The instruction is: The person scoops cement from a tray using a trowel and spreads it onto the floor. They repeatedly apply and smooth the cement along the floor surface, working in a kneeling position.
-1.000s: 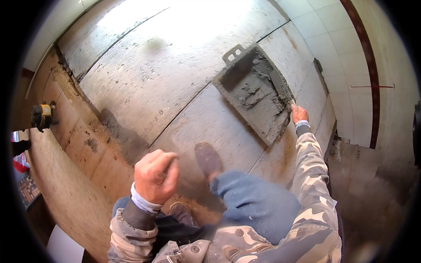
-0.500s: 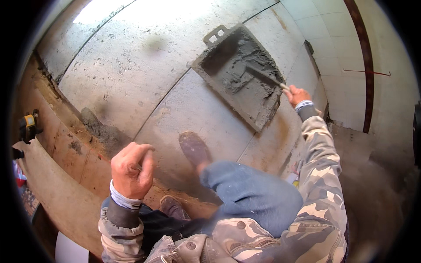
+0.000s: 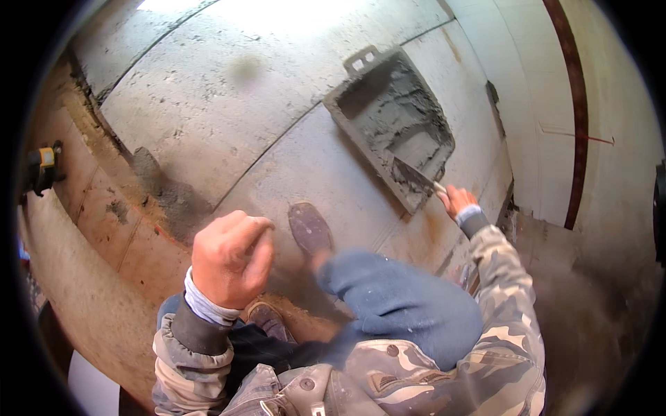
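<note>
My right hand (image 3: 458,200) is closed round the pale handle of a trowel (image 3: 417,177). The trowel's dark blade rests in grey mortar at the near end of a shallow rectangular tub (image 3: 368,151). Wet mortar (image 3: 400,97) also lies rough along the tub's far and right sides, with a smoothed scooped hollow in the middle. My left hand (image 3: 232,260) is raised over the floor left of my knee, its fingers curled into a loose fist. Nothing shows sticking out of it.
Large pale slabs (image 3: 201,104) with dark joints cover the floor. A mound of mortar (image 3: 163,184) lies by the brown ledge at left, near a black and yellow tool (image 3: 44,168). My shoe (image 3: 310,229) stands before the tub. A pale wall (image 3: 534,104) rises at right.
My right hand has drawn the trowel back toward me, from the tub's middle to its near end, leaving a smoothed hollow. My left fist has shifted slightly right in the picture.
</note>
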Demonstrator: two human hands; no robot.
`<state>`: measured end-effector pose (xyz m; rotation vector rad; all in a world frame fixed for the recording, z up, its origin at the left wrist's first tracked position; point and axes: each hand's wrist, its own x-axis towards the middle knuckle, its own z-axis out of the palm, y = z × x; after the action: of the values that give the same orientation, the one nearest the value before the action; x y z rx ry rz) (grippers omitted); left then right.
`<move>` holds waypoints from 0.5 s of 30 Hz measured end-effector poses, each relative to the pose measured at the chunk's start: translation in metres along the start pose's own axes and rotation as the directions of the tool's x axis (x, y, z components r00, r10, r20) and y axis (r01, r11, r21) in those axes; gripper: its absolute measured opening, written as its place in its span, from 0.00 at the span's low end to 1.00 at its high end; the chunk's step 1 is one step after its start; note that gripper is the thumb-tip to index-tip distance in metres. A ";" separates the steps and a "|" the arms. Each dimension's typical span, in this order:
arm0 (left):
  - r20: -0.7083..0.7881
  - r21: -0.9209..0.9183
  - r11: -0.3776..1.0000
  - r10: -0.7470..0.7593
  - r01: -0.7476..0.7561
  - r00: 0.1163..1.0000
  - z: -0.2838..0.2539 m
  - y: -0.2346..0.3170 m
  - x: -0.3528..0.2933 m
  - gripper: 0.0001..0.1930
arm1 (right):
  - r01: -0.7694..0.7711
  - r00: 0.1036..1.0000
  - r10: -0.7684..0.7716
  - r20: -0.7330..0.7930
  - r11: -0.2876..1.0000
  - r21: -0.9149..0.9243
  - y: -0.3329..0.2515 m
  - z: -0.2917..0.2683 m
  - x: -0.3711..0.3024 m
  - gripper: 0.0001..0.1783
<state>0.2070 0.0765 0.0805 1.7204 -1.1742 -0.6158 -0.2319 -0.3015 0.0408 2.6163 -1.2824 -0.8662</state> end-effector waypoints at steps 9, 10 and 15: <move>0.056 -0.010 1.000 -0.015 0.015 0.998 0.009 0.005 0.004 0.04 | -0.173 0.945 0.251 -0.209 0.928 0.330 -0.055 0.082 0.036 0.25; 0.045 -0.018 1.000 -0.021 0.022 0.999 0.011 0.005 0.005 0.04 | -0.147 0.957 0.220 -0.187 0.928 0.342 -0.054 0.085 0.031 0.25; 0.045 -0.050 0.998 0.040 -0.038 0.998 0.008 0.012 0.003 0.06 | 0.037 0.967 0.059 -0.247 0.929 0.368 -0.052 0.078 0.059 0.24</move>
<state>0.1968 0.0690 0.0879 1.6459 -1.2126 -0.6585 -0.2083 -0.3007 -0.0674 2.8711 -1.5066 -0.2863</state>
